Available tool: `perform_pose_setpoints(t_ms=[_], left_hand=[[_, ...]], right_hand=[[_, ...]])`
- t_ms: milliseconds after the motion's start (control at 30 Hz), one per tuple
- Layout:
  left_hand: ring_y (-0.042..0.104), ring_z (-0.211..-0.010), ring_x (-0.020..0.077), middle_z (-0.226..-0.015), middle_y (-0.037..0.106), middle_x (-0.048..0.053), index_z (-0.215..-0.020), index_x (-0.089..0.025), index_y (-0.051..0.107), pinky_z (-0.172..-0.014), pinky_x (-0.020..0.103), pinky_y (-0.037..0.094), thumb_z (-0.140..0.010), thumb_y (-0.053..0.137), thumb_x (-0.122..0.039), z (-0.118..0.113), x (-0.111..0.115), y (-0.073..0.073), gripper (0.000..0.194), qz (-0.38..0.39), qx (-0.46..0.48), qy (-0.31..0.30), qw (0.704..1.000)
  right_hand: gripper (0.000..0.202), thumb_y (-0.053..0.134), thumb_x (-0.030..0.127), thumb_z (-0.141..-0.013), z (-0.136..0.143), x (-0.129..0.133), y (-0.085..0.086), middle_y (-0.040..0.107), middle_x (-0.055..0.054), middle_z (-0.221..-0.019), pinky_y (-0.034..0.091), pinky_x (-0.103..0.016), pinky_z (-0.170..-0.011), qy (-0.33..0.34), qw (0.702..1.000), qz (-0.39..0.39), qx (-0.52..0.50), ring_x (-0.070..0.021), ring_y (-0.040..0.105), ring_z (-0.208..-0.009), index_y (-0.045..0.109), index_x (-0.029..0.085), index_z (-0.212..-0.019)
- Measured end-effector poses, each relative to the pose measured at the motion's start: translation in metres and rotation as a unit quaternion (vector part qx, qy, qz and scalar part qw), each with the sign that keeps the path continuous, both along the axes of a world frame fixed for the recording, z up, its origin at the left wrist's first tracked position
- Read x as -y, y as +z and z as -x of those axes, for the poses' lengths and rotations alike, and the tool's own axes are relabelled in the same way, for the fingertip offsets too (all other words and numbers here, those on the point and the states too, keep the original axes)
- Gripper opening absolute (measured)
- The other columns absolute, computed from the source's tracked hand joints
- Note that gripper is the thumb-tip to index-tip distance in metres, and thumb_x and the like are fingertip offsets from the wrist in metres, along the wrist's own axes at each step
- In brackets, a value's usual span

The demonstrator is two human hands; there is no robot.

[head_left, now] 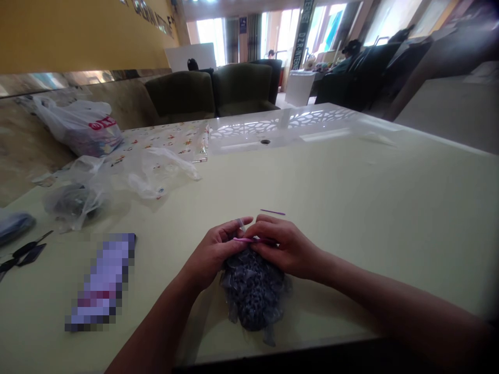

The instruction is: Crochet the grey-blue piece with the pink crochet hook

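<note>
A dark grey crocheted piece (255, 296) with ruffled edges hangs below both hands near the table's front edge. My left hand (216, 249) pinches its upper edge, with a pale strand around one raised finger. My right hand (278, 244) grips a pink and purple crochet hook (244, 240), whose tip points left toward my left hand. The hands nearly touch at the top of the piece. Just beyond them, a thin purple needle-like tool (273, 212) lies on the table.
On the left of the pale table (370, 208) are a pixelated object (103, 283), keys (23, 254), clear plastic bags (156, 171) and a full white carrier bag (86, 127). Dark green chairs (241, 88) stand behind. Other people (351, 49) sit in the background.
</note>
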State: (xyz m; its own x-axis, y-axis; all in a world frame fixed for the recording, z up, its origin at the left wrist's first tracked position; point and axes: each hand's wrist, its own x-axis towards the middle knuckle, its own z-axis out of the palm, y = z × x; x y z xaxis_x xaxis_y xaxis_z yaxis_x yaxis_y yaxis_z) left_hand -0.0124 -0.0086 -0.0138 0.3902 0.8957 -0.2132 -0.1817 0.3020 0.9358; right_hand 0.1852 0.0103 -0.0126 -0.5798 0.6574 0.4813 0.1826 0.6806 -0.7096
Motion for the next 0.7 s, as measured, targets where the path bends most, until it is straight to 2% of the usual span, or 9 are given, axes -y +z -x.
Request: perform_pose_setpoints(t_ms=[200, 300, 367, 467, 600, 700], left_hand=[[0.060, -0.089, 0.0168, -0.092, 0.067, 0.004, -0.128, -0.023, 0.067, -0.084, 0.028, 0.044, -0.080, 0.075, -0.025, -0.003, 0.000, -0.002, 0.049, -0.012, -0.006, -0.017, 1.000], [0.061, -0.092, 0.0176, -0.094, 0.070, 0.004, -0.127, -0.022, 0.067, -0.084, 0.027, 0.044, -0.078, 0.075, -0.021, -0.006, 0.001, -0.001, 0.049, -0.022, -0.002, -0.027, 0.999], [0.061, -0.094, 0.0184, -0.096, 0.071, 0.004, -0.125, -0.021, 0.068, -0.085, 0.027, 0.045, -0.078, 0.073, -0.017, -0.007, 0.002, 0.002, 0.048, -0.036, -0.009, -0.040, 0.999], [0.060, -0.092, 0.0172, -0.096, 0.071, 0.003, -0.118, -0.019, 0.071, -0.081, 0.025, 0.044, -0.078, 0.068, -0.012, -0.006, 0.004, 0.005, 0.041, -0.073, -0.044, -0.048, 0.995], [0.060, -0.091, 0.0163, -0.097, 0.071, 0.002, -0.115, -0.020, 0.073, -0.078, 0.024, 0.045, -0.079, 0.064, -0.011, -0.005, 0.004, 0.008, 0.038, -0.109, -0.090, -0.041, 0.989], [0.061, -0.100, 0.0196, -0.105, 0.071, 0.003, -0.112, -0.020, 0.073, -0.086, 0.027, 0.046, -0.078, 0.063, -0.011, -0.005, 0.003, 0.010, 0.036, -0.146, -0.129, -0.031, 0.980]], right_hand=[[0.012, 0.052, 0.009, -0.086, -0.001, -0.001, -0.004, 0.060, -0.005, -0.091, 0.042, -0.023, -0.063, -0.010, 0.993, -0.113, 0.038, -0.0112, 0.053, -0.073, 0.061, 0.015, -0.092], [0.008, 0.052, 0.009, -0.083, 0.001, 0.000, -0.006, 0.056, -0.003, -0.083, 0.038, -0.023, -0.058, -0.029, 0.991, -0.124, 0.044, -0.0104, 0.049, -0.067, 0.056, 0.015, -0.083], [0.009, 0.052, 0.007, -0.078, 0.002, 0.001, -0.006, 0.053, -0.001, -0.078, 0.034, -0.022, -0.057, -0.043, 0.994, -0.095, 0.037, -0.0097, 0.046, -0.065, 0.053, 0.016, -0.078], [0.011, 0.053, 0.006, -0.075, 0.004, 0.004, -0.004, 0.052, 0.001, -0.077, 0.034, -0.023, -0.058, -0.053, 0.998, -0.007, 0.021, -0.0097, 0.046, -0.066, 0.050, 0.017, -0.076], [0.008, 0.051, 0.013, -0.082, 0.005, 0.006, 0.003, 0.052, 0.001, -0.076, 0.038, -0.024, -0.064, -0.044, 0.994, 0.099, -0.018, -0.0107, 0.047, -0.070, 0.050, 0.017, -0.075], [0.010, 0.050, 0.016, -0.083, 0.005, 0.007, 0.005, 0.051, 0.001, -0.075, 0.038, -0.024, -0.065, -0.041, 0.989, 0.135, -0.042, -0.0109, 0.047, -0.071, 0.050, 0.017, -0.074]])
